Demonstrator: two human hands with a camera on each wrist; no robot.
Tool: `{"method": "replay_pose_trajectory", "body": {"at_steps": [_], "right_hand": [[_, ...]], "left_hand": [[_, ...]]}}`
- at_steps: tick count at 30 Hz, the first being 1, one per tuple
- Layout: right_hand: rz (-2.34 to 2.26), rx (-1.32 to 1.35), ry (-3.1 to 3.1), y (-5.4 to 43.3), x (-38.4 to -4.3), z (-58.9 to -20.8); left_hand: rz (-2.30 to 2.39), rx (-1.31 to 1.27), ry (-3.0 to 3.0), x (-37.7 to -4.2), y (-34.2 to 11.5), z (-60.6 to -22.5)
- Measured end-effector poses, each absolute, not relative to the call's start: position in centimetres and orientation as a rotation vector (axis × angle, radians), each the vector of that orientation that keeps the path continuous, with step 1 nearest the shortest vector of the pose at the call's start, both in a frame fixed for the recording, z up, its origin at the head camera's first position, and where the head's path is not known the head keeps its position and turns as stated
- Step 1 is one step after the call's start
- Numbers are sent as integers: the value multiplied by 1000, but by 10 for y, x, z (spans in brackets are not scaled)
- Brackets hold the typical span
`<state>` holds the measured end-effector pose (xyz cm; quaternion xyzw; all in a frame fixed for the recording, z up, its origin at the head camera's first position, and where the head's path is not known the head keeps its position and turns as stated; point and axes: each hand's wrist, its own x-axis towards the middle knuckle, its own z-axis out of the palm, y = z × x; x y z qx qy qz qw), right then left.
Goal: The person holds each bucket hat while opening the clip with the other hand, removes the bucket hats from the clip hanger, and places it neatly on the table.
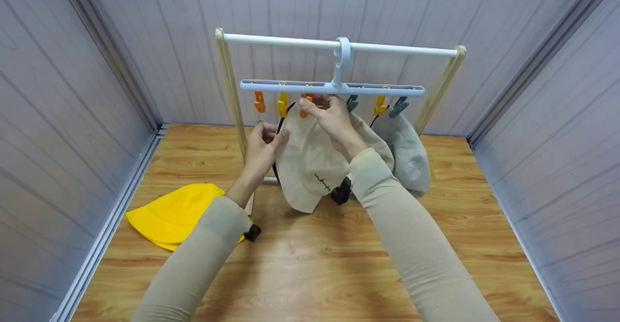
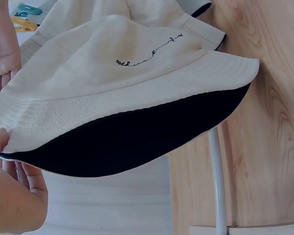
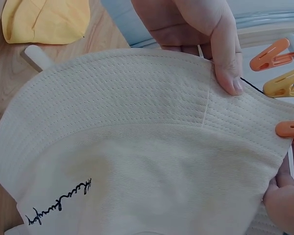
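A cream bucket hat (image 1: pixel 310 162) with a black lining and small dark lettering hangs below the pale blue clip hanger (image 1: pixel 290 87). My left hand (image 1: pixel 264 145) pinches its brim at the left, thumb in front and fingers behind. My right hand (image 1: pixel 334 121) is up at the hanger, its thumb across an orange clip (image 3: pixel 290 129) and its fingers behind. That clip overlaps the hat's edge in the right wrist view. Beside it, a yellow clip (image 1: pixel 282 105) and another orange clip (image 1: pixel 259 103) hang with nothing in them.
The hanger hooks over the white rail (image 1: pixel 407 48) of a wooden-legged rack. Another cream hat (image 1: pixel 382 140) and a greyish hat (image 1: pixel 409 155) hang at the right, near grey-blue clips (image 1: pixel 399 106). A yellow hat (image 1: pixel 179 210) lies on the wood-grain surface at left. Panel walls surround it.
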<state>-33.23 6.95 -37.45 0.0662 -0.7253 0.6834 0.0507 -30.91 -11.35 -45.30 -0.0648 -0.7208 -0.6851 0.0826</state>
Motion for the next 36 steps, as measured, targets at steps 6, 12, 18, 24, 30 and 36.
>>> {"method": "replay_pose_trajectory", "body": {"at_steps": [6,12,18,24,30,36], "right_hand": [[2069,171,-2214,70,-333,-374],[2083,152,-2199,71,-334,-374],[2130,125,-2156,70,-336,-373],[2111,89,-2159,69,-335,-371],[2100,82,-2164,66,-334,-370],[2106,76,-2155,65,-335,-370]], "left_hand": [[-2032,-174,-2146,-309,-111,-454],[-2024,-168,-2151,-310,-108,-454],[-2040,-167,-2147,-310,-107,-455],[-2052,-189,-2131,-310,-107,-457],[-2057,-181,-2135,-309,-108,-457],[-2056,-166,-2151,-307,-109,-456]]}}
